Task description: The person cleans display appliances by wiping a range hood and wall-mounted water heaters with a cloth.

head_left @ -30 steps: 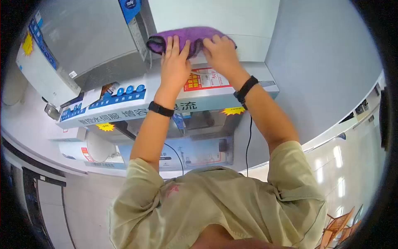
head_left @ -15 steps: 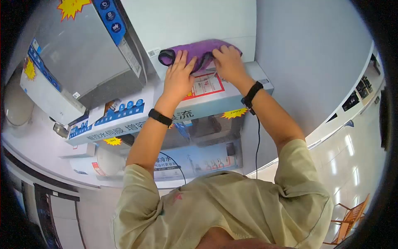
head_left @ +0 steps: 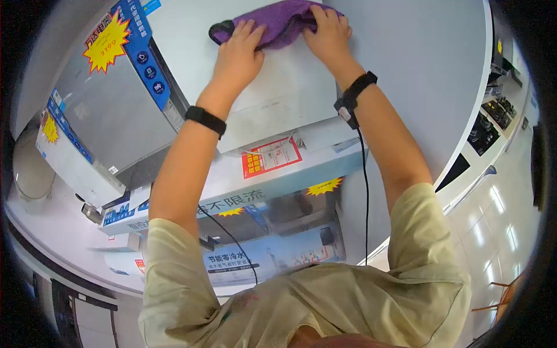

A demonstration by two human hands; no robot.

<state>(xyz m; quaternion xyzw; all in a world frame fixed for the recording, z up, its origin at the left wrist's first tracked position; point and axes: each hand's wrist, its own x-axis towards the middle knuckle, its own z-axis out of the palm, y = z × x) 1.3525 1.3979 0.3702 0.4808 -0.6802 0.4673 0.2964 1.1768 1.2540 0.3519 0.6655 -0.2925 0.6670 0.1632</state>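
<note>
A purple cloth [head_left: 284, 22] with dark edging lies bunched against the front of a white appliance [head_left: 278, 87], near the top of the view. My left hand [head_left: 239, 55] presses on the cloth's left part, fingers laid over it. On the cloth's right part, my right hand [head_left: 329, 39] has its fingers bent round the fabric. Both wrists wear black bands. Below the appliance, a red-and-white price card [head_left: 271, 158] lies on the shelf ledge.
A grey appliance [head_left: 110, 98] with a yellow star tag stands at the left. A grey panel [head_left: 418, 69] rises at the right. The lettered shelf edge [head_left: 232, 200] runs below the hands. Black cables hang near both arms. A wooden chair [head_left: 506, 298] is at the lower right.
Both hands and the purple cloth have moved up the white appliance, away from the ledge. The view has shifted, and more of the appliance's lower front now shows.
</note>
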